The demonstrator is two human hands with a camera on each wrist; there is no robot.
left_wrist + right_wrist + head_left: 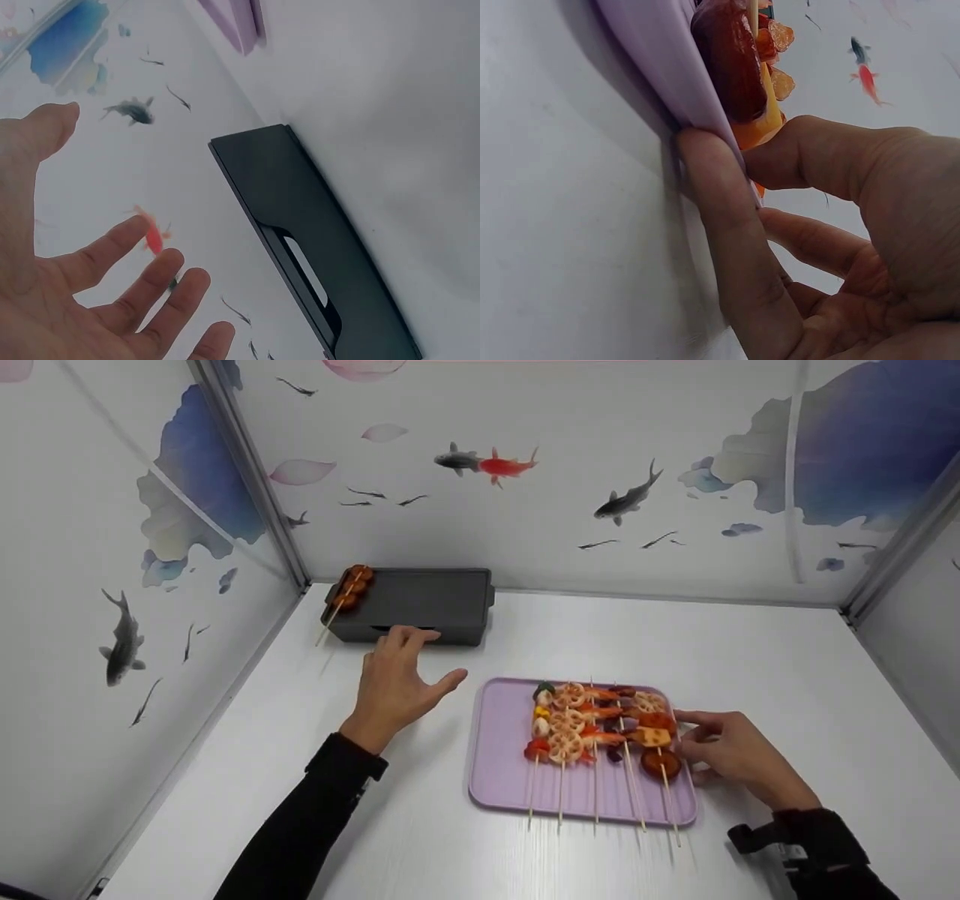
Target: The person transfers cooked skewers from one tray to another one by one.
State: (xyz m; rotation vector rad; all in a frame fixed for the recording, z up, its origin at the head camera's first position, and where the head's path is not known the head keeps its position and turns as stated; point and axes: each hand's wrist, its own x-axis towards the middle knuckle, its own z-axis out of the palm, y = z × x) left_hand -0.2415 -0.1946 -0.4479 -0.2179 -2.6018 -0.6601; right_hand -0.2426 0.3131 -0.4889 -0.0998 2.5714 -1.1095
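A lilac tray [502, 750] lies on the white table, bearing several skewers [566, 722] of lotus root slices, shrimp and vegetables, their sticks poking over the near rim. At its right edge, my right hand [724, 754] pinches the rim; in the right wrist view the thumb [780, 159] is at the rim and a finger [716, 180] lies against the outer side. My left hand [397, 679] is held with spread fingers in front of a dark grey grill box [427, 600], holding nothing. One skewer of brown round pieces [351, 589] lies across the grill's left end.
White panels printed with fish [630, 501] and blue blotches rise behind and to the left of the table [600, 637]. The grill stands near the back wall at the left. A metal corner post [255, 472] borders the left panel.
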